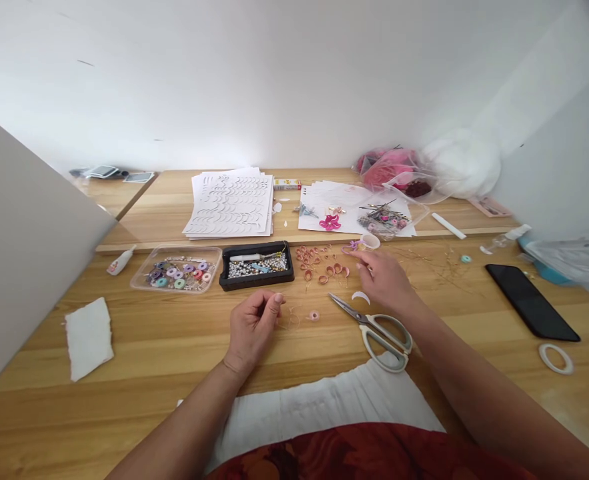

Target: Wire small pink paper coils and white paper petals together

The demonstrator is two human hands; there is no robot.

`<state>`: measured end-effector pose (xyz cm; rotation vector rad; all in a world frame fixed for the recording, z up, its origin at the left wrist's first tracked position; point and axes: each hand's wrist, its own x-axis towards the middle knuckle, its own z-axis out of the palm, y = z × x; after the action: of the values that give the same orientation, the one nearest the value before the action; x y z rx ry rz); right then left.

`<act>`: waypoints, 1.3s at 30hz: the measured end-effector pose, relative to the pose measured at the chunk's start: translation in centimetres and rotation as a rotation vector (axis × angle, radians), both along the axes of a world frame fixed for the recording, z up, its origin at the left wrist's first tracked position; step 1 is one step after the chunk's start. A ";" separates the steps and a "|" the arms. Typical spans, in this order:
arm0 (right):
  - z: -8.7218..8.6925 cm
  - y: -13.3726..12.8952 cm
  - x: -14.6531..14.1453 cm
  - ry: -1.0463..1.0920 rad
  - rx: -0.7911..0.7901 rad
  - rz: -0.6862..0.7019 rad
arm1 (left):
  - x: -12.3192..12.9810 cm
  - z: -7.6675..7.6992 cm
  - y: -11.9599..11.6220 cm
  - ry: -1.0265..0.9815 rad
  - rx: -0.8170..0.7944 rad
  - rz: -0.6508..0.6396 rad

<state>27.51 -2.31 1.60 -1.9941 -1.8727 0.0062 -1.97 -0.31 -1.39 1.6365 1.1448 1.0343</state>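
Observation:
My left hand (255, 328) is closed in a pinch, thumb against the fingers. Fine gold wire (291, 321) loops out just beside its fingertips and seems to be held there. Reaching forward, my right hand (385, 279) has its index finger stretched out and thumb apart. That fingertip is at a small purple piece (347, 250) near a white scoop-like cup (369, 241). Pink curled rings (330, 270) lie left of this hand. Scissors (374, 329) rest between my forearms, with a white crescent piece (361, 297) and a small pink tape roll (314, 316) nearby.
A black tray (257, 283) of beads and a clear box (137, 277) of coloured rolls stand at left. Behind are paper sheets (229, 207), a pink flower (330, 223) and plastic bags (389, 170). A phone (531, 301) and white ring (555, 359) lie right.

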 end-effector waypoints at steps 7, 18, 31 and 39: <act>-0.2 -5.7 2.0 0.068 0.061 -0.071 | 0.0 -0.2 -0.1 -0.062 -0.006 0.003; -0.4 -10.8 -0.2 0.124 -0.039 -0.032 | 0.2 0.0 0.0 -0.135 0.101 0.095; -0.4 -12.5 -0.3 -0.072 -0.145 -0.003 | 0.1 0.1 0.9 -0.081 0.166 0.137; 0.1 -15.2 3.6 -0.140 -0.203 -0.058 | 0.2 0.2 1.0 -0.001 0.198 0.078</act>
<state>31.09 -17.50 1.70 -2.2363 -1.9679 0.0425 -1.75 0.66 -1.18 1.7555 1.1427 1.2317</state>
